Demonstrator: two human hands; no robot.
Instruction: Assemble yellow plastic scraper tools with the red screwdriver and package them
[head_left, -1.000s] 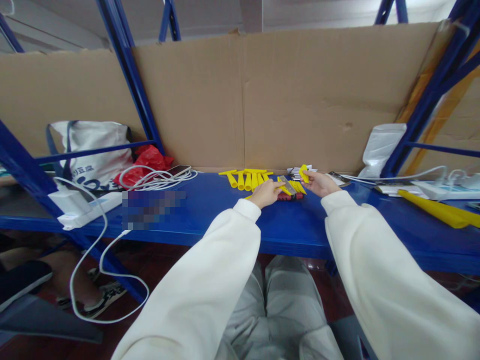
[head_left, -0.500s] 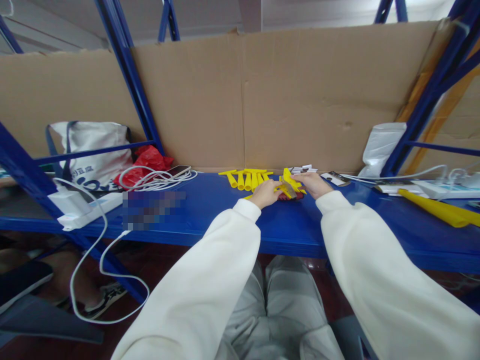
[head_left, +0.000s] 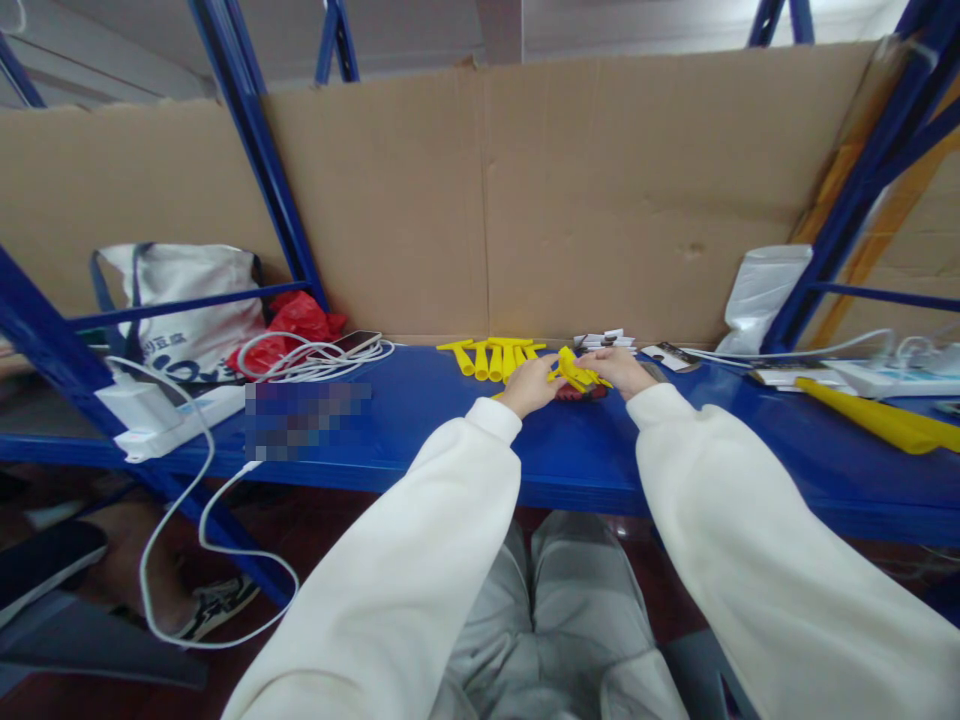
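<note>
While pinching yellow plastic pieces (head_left: 568,361) with narrowed left hand (head_left: 531,387) and right hand (head_left: 619,371), right of the yellow T-shaped handles (head_left: 496,363), leaves 豆腐 readable on the white tote bag (head_left: 196,278), far left, and room on the blue tabletop (head_left: 585,450) toward the near edge.

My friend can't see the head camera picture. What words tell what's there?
A person's left hand and right hand hold yellow pieces close together at a blue table. A row of yellow tubes lies beyond the left hand, before a cardboard wall.
</note>
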